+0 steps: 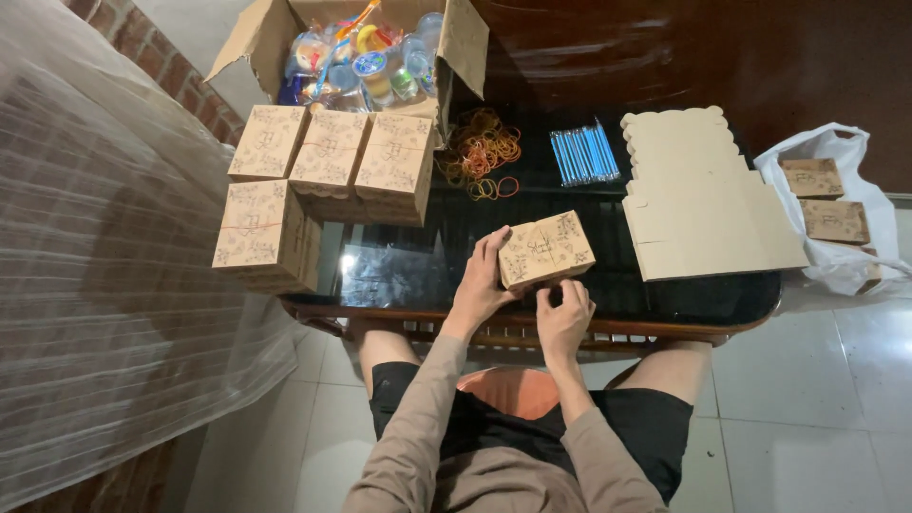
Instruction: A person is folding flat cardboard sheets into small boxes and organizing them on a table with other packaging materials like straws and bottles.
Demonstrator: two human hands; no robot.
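Both hands are gripping one small printed box (545,249) — your left hand (480,285) steadying its side, right hand (563,318) pinching the front edge — beside the flat cardboard stack (703,204).

Dark glossy glass tabletop (408,275) on a wooden frame, centre. White tiled floor (807,408) at 4 to 7 o'clock. Red brick wall (176,71) at 10 o'clock, clear plastic sheeting (104,285) draped at 9. Dark wooden panel (684,57) at 1. Dim indoor light.

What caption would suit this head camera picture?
Both hands, left hand and right hand, hold a small printed cardboard box over a dark glass table.
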